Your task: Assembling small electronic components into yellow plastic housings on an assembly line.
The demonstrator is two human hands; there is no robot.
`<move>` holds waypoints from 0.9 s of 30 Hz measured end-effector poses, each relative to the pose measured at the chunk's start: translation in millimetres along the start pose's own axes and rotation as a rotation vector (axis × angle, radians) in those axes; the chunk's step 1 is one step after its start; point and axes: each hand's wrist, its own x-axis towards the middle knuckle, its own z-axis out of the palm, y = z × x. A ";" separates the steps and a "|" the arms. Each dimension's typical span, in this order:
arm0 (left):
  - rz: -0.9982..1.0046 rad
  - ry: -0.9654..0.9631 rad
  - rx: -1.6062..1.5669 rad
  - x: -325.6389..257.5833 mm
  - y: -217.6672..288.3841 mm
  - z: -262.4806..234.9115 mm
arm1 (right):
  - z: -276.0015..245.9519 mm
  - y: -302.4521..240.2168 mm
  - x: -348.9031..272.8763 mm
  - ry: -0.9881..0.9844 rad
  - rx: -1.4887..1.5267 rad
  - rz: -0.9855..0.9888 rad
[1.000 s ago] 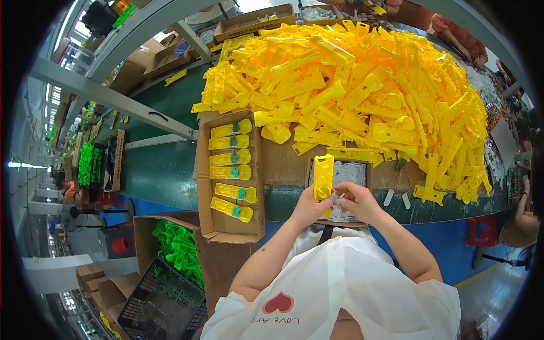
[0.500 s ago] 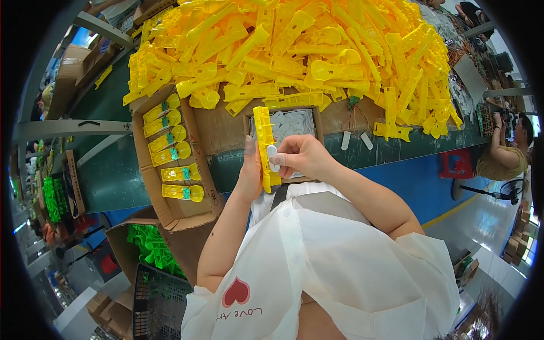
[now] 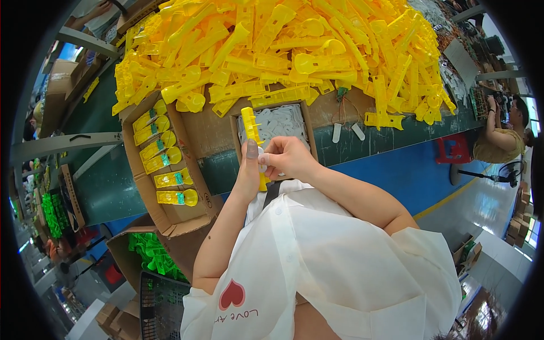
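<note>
My left hand (image 3: 248, 170) grips a long yellow plastic part (image 3: 251, 133) and holds it upright in front of my chest. My right hand (image 3: 286, 157) pinches a small white piece (image 3: 263, 168) against the side of that yellow part. Just beyond both hands lies a small cardboard box (image 3: 307, 122) filled with white pieces. A huge heap of the same yellow plastic parts (image 3: 283, 51) covers the bench behind it.
A long cardboard tray (image 3: 170, 212) at my left holds several yellow parts with green inserts in a row. A box of green parts (image 3: 150, 255) and a black crate (image 3: 161, 306) stand on the floor. Another person (image 3: 504, 136) sits at far right by a red stool (image 3: 453, 150).
My view has turned to the left and down. The yellow part stayed in my left hand while my right hand slid lower along it, to the white piece.
</note>
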 end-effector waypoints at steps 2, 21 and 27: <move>0.052 0.072 0.066 -1.7 6.3 4.9 | -2.1 5.3 3.8 0.025 0.087 0.043; 0.272 0.077 -0.022 -1.6 18.2 4.5 | -215.5 52.8 51.8 0.904 -0.361 -0.325; 0.316 0.138 -0.030 -9.6 36.7 11.6 | -156.3 -18.1 -7.2 0.373 0.192 -0.807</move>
